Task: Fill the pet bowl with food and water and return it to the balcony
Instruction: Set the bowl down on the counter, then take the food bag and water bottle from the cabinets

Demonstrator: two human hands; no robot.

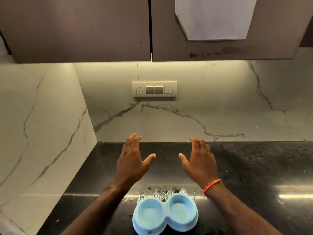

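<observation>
A light blue double pet bowl point(165, 214) stands on the black stone counter point(254, 167) near its front edge, both cups looking empty. Water drops lie on the counter around the bowl's far rim. My left hand point(132, 163) hovers above the counter beyond the bowl, fingers spread, palm turned inward, holding nothing. My right hand point(200, 161) mirrors it a little to the right, also spread and empty, with an orange thread band on the wrist. Both hands are apart from the bowl.
A white marble backsplash with a switch and socket panel point(154, 89) rises behind the counter. A marble side wall point(42, 133) closes the left. Brown overhead cabinets point(76, 28) hang above, with a white sheet point(215, 17) on the right door.
</observation>
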